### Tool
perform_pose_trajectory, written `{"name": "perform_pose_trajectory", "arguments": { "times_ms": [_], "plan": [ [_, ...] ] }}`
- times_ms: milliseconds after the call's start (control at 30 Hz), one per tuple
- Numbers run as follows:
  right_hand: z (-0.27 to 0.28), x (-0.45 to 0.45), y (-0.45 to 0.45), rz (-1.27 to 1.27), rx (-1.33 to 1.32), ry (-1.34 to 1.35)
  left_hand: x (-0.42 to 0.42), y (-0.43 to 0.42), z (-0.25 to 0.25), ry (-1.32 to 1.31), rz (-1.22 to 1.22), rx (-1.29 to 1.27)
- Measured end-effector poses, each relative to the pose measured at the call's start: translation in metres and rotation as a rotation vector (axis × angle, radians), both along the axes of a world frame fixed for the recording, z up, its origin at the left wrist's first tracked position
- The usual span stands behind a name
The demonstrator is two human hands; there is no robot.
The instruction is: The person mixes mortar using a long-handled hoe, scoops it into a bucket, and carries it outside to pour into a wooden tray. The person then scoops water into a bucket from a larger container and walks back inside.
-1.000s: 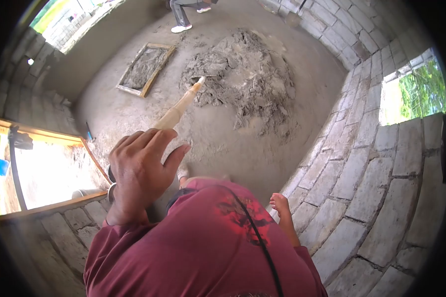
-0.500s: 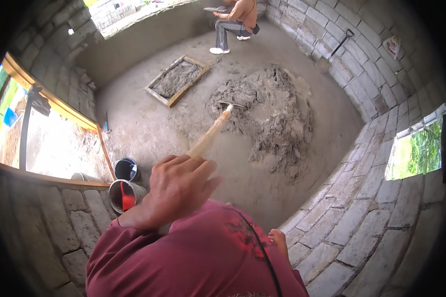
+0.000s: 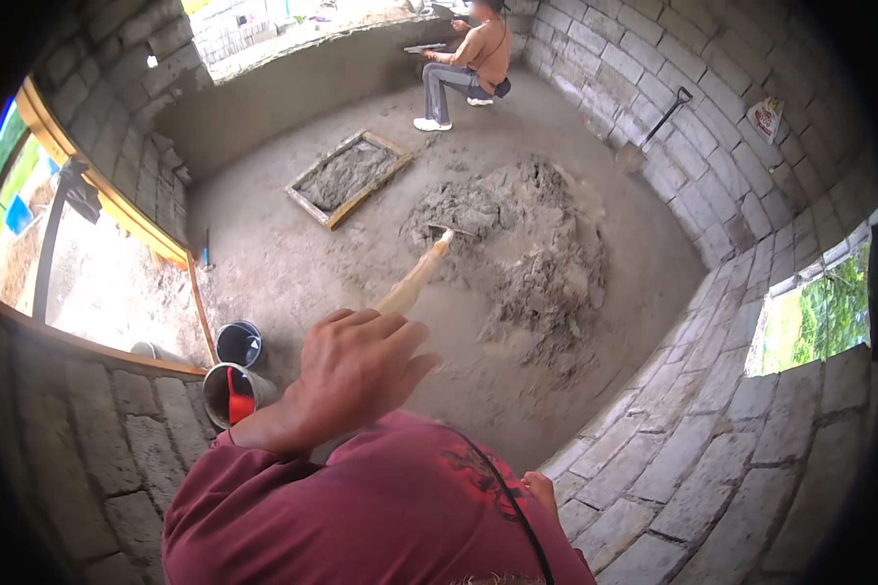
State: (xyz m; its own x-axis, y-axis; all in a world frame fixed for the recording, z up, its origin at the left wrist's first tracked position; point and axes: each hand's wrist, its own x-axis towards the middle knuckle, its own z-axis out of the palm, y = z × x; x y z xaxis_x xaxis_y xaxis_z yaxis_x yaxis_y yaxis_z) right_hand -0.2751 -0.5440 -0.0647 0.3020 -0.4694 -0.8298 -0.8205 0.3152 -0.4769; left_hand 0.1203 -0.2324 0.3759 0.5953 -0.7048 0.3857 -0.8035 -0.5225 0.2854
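Note:
My left hand (image 3: 356, 366) is closed over the upper part of a wooden-handled shovel (image 3: 415, 281). The handle slants away from me, and its blade is mostly sunk into a heap of wet grey mortar (image 3: 546, 258), with only the top edge showing. My right hand (image 3: 539, 490) shows just in part at the right side of my maroon shirt; most of its fingers are hidden. Left of the heap, a wooden frame box (image 3: 334, 216) lies on the floor with mortar inside.
A co-worker (image 3: 473, 63) squats by the far wall, holding a flat board (image 3: 424, 48). Another shovel (image 3: 658, 117) leans on the block wall. A dark bucket (image 3: 252, 336) and a bucket with something red inside (image 3: 268, 390) stand left of my arm. A window opening (image 3: 818, 307) is at right.
My view has tilted up a little, so the room sits lower and more of the co-worker shows. My left hand stays on the handle, and the blade stays in the mortar.

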Motion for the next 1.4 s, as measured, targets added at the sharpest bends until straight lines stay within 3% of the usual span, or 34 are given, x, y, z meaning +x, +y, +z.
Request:
{"name": "perform_pose_trajectory", "arguments": {
  "times_ms": [233, 533, 633, 733, 933, 1133, 1400],
  "plan": [
    [0.003, -0.005, -0.004, 0.115, -0.039, -0.01, -0.002, -0.003, -0.002, -0.019, 0.013, -0.023],
    [-0.025, -0.009, -0.002, -0.068, 0.056, -0.083, -0.006, -0.004, -0.006, -0.012, 0.019, -0.019],
    [-0.007, -0.006, 0.007, 0.103, -0.03, -0.089, -0.01, -0.001, -0.004, 0.004, 0.024, 0.004],
    [0.018, 0.007, 0.018, -0.079, 0.091, -0.039, -0.011, -0.001, -0.006, -0.008, 0.023, -0.018],
    [-0.01, -0.004, 0.018, -0.087, 0.109, -0.086, -0.014, 0.001, -0.004, 0.027, 0.026, 0.058],
    [-0.016, -0.009, 0.017, 0.106, -0.023, -0.073, -0.013, 0.003, -0.006, 0.018, 0.02, 0.053],
    [-0.025, -0.009, 0.025, 0.095, 0.007, -0.079, -0.006, 0.01, -0.005, 0.019, 0.002, 0.041]
  ]
}}
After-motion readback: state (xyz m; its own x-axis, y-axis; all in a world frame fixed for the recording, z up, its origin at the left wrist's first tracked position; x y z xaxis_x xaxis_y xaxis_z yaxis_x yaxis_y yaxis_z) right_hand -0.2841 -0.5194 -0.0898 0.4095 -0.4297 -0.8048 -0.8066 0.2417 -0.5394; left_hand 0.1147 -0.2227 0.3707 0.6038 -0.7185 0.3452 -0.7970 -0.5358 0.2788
